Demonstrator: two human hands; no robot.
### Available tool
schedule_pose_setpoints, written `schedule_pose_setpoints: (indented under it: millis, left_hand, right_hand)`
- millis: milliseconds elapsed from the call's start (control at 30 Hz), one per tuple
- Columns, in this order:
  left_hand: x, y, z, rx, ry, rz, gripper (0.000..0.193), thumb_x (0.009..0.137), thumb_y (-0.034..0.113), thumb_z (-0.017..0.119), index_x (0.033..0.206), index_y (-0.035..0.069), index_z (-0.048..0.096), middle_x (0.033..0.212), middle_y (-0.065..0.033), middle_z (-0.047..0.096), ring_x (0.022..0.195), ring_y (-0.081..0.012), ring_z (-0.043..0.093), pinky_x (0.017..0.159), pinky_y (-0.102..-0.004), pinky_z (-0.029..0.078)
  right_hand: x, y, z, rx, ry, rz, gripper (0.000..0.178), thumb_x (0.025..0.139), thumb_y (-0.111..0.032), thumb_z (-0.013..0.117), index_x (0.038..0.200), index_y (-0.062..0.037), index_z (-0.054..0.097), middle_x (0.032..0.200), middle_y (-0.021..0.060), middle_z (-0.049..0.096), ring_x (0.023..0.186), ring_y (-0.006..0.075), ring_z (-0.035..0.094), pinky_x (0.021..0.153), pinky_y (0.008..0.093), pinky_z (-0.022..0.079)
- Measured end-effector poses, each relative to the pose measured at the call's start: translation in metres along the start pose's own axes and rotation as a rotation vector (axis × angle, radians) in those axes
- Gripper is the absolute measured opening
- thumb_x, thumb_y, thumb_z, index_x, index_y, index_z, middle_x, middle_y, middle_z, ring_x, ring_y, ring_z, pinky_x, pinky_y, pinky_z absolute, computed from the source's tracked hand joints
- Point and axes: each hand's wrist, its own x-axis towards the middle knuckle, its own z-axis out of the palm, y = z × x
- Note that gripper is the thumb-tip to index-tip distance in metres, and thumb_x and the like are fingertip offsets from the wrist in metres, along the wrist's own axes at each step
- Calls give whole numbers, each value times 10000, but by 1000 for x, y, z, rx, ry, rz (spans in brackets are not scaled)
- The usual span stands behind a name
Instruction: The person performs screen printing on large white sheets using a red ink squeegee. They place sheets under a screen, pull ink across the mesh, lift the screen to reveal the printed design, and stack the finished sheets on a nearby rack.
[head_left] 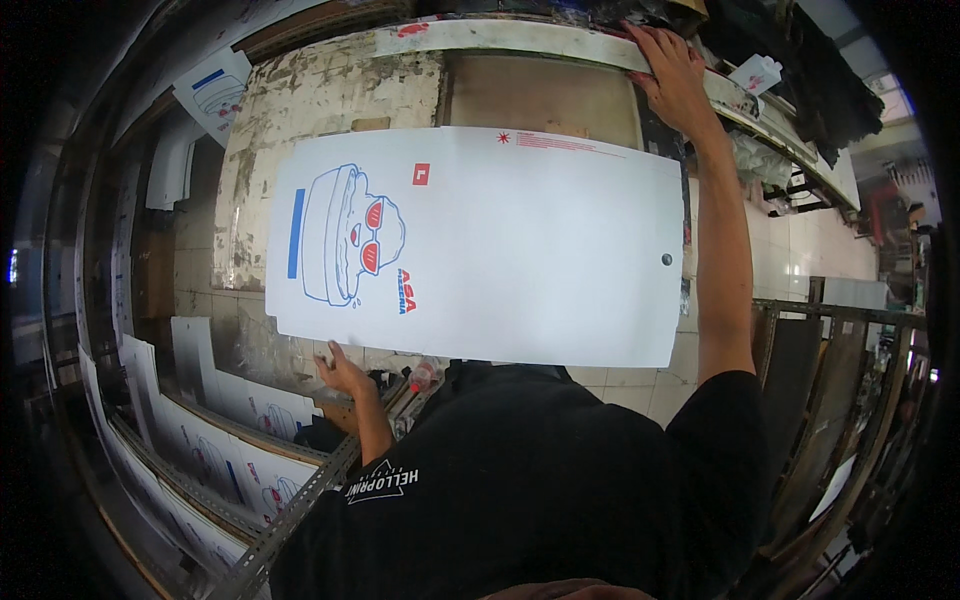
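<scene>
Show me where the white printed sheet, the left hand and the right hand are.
white printed sheet [520,260], head view, blank middle area.
left hand [343,375], head view, back of hand at sheet's lower edge.
right hand [672,72], head view, back of hand.

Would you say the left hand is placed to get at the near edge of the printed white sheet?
Probably yes: the left hand sits right at the near edge of the printed white sheet, with nothing visible between them.

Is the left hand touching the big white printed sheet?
Touching. The head view shows the left hand gripping the lower edge of the printed sheet.
</scene>
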Motion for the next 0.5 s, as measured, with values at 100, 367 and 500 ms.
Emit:
schedule_pose_setpoints:
  millis: [100,367,500]
  left_hand:
    - [-7,-32,-4,-245,-149,-539,632,892,387,659,1346,3,445,1297,-172,490,1176,-310,487,956,-436,434]
    - [-69,-39,18,-471,-767,-670,653,906,515,577,1366,80,417,1350,-109,470,1257,-297,417,1026,-460,341]
    - [-76,-50,30,-504,-915,-651,622,915,504,566,1369,106,418,1378,-91,461,1274,-285,415,1056,-485,303]
  right_hand:
    - [4,4,-1,-16,26,-45,627,892,-190,592,1461,-227,331,1358,88,457,1296,296,381,996,565,281]
    - [33,-2,-24,42,-195,6,641,841,-193,647,1405,-88,362,1304,165,452,1213,332,417,958,483,310]
    - [36,3,-40,73,-240,35,630,856,-216,642,1408,-87,366,1309,162,469,1231,324,415,975,493,306]
